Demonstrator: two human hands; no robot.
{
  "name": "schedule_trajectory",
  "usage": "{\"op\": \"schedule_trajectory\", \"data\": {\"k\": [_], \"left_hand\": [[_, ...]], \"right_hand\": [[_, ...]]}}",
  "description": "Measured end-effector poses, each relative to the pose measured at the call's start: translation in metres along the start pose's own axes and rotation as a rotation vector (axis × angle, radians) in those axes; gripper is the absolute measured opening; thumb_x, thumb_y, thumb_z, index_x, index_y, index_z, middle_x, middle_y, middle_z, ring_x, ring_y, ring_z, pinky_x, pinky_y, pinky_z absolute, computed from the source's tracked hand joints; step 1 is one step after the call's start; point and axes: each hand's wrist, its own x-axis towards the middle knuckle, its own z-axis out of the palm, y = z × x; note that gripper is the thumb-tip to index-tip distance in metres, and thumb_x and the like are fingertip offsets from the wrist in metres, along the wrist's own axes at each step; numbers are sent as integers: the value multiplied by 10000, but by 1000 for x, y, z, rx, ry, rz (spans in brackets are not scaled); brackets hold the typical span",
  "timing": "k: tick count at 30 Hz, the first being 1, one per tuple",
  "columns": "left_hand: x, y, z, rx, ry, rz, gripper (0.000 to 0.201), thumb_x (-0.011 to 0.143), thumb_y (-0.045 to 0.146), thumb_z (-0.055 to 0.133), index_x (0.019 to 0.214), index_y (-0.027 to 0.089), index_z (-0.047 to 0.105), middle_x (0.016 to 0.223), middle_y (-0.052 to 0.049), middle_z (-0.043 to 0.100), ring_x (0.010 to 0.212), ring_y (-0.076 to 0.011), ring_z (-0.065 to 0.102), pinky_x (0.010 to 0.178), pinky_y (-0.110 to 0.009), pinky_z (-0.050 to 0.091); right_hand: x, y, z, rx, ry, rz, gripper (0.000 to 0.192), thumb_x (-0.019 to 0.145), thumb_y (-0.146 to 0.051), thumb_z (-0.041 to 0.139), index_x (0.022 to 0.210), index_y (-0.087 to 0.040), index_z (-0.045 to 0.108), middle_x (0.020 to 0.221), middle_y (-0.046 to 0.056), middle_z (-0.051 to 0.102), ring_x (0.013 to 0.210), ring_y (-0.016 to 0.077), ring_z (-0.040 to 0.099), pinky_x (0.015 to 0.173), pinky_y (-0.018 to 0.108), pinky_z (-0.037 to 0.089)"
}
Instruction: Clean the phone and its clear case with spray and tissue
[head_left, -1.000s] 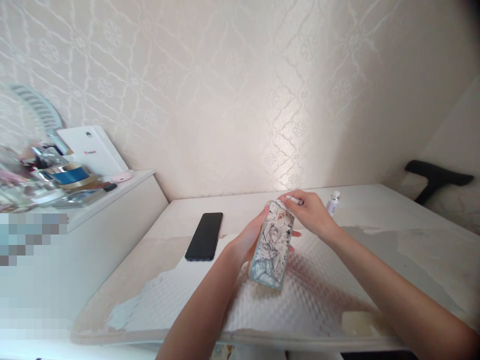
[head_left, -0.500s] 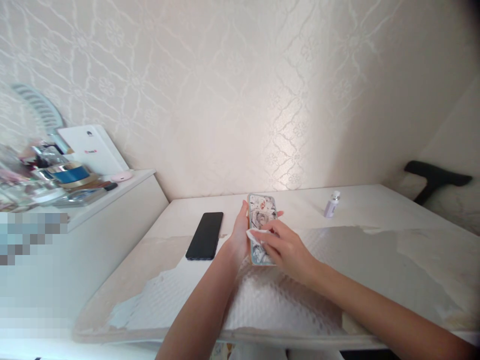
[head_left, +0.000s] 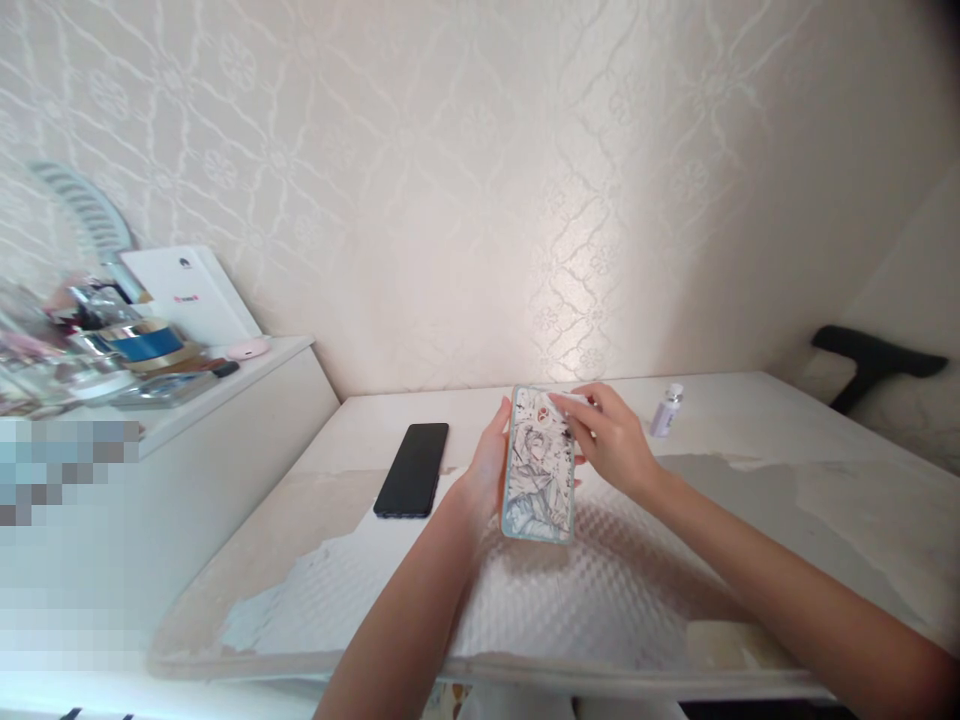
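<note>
A phone case (head_left: 536, 475) with a black-and-white figure drawing and a pale blue rim is held tilted above the desk. My left hand (head_left: 489, 462) is closed around it from the left side and behind, with fingertips showing past its right edge. Whether a phone sits inside the case I cannot tell. My right hand (head_left: 616, 440) pinches a small white wipe (head_left: 574, 399) against the case's upper right corner, near the round camera cut-outs. The wipe is mostly covered by the fingers. To the left of my left hand, a black smartphone (head_left: 412, 470) lies face up on the desk.
A small white-capped bottle (head_left: 666, 412) stands at the back right of the white desk (head_left: 315, 420), whose surface has a textured clear cover. At left, a raised cabinet (head_left: 292, 365) carries a white box (head_left: 191, 295) and cosmetics. A black T-shaped handle (head_left: 874, 355) is at far right.
My right hand has moved with the wipe from the case's lower left to its upper right corner. The case has shifted slightly right, and more of its drawing shows.
</note>
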Motion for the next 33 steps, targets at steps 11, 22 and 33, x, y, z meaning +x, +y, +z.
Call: {"op": "schedule_trajectory", "data": {"k": [11, 22, 33], "left_hand": [[-3, 7, -3, -20, 67, 111, 692, 770, 623, 266, 1150, 97, 505, 1011, -164, 612, 813, -250, 603, 707, -384, 467], [-3, 6, 2, 57, 88, 13, 661, 760, 618, 304, 1103, 97, 525, 941, -157, 630, 747, -240, 607, 658, -375, 472], [-4, 15, -9, 371, 510, 274, 695, 637, 721, 394, 1006, 150, 537, 848, -112, 594, 681, -191, 579, 559, -271, 449]], "right_hand": [[-33, -37, -9, 99, -205, -274, 269, 847, -207, 411, 1073, -215, 558, 860, 48, 581, 716, 130, 513, 600, 234, 417], [-8, 13, 11, -44, 91, -36, 276, 826, -181, 430, 1057, -225, 575, 842, 67, 551, 780, 160, 511, 624, 272, 433], [-13, 27, 6, -7, 163, 147, 259, 822, -240, 444, 1023, -229, 606, 821, 52, 543, 739, 153, 521, 645, 281, 437]]}}
